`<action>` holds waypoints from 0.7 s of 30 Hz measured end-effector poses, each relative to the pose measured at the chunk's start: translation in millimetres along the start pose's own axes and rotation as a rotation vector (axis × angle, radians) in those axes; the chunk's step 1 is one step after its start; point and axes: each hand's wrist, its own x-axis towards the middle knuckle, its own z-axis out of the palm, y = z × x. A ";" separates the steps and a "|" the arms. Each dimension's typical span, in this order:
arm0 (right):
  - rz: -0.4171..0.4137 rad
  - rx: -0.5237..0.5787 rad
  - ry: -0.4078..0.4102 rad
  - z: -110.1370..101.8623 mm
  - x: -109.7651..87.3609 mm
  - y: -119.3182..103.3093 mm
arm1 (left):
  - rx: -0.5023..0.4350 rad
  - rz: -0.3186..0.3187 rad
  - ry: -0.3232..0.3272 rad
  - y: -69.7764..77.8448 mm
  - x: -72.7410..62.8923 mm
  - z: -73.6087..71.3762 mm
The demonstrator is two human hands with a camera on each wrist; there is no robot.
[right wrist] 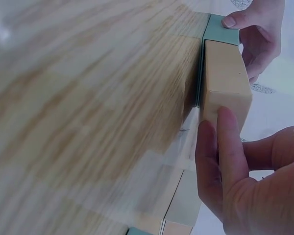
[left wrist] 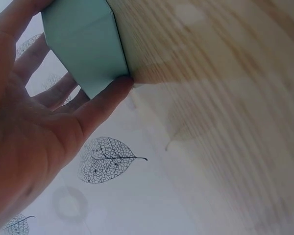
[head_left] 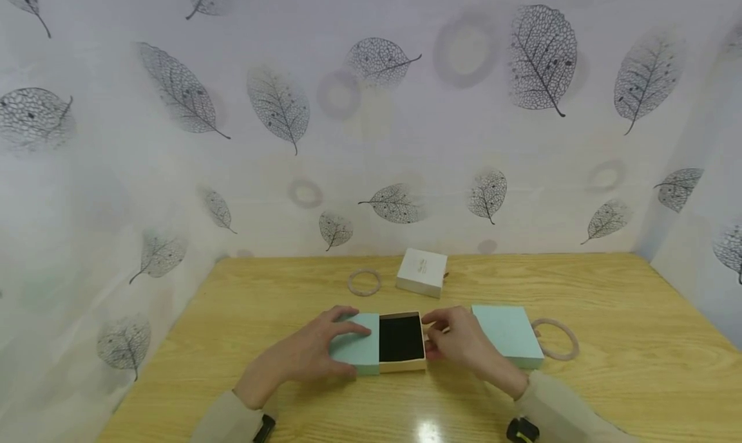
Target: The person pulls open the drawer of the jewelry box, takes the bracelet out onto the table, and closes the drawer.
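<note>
A mint-green box sleeve [head_left: 358, 346] lies on the table, its cream drawer [head_left: 404, 366] slid partly out to the right. Inside the drawer is a black pad [head_left: 401, 339]. My left hand [head_left: 315, 343] grips the sleeve, thumb on the near side and fingers across the top and far side. In the left wrist view the thumb meets the sleeve's corner. At the drawer's outer end, my right hand [head_left: 460, 340] touches the end face [right wrist: 230, 105] with its fingertips. I see no fingers wrapped round the drawer there.
Another mint-green box [head_left: 507, 333] lies right of my right hand, with a pale bangle [head_left: 558, 358] beside it. Farther back are a white box [head_left: 422, 270] with small lettering and a second bangle [head_left: 350, 285]. Leaf-patterned covering [head_left: 371, 153] rises behind the wooden table [head_left: 278, 282].
</note>
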 end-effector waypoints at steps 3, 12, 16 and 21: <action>-0.001 0.005 0.000 0.1 0.1 0.1 | 0.002 0.002 0.004 -0.4 -0.3 0.3; 0.011 0.026 0.002 1.6 -0.5 -0.4 | 0.005 -0.002 0.005 -0.3 -0.1 0.3; 0.010 0.030 0.000 2.0 -0.4 -1.5 | -0.003 -0.007 0.006 -0.4 -0.2 0.2; 0.023 0.034 0.003 3.8 0.5 -2.7 | -0.015 -0.012 0.005 -0.3 0.3 0.1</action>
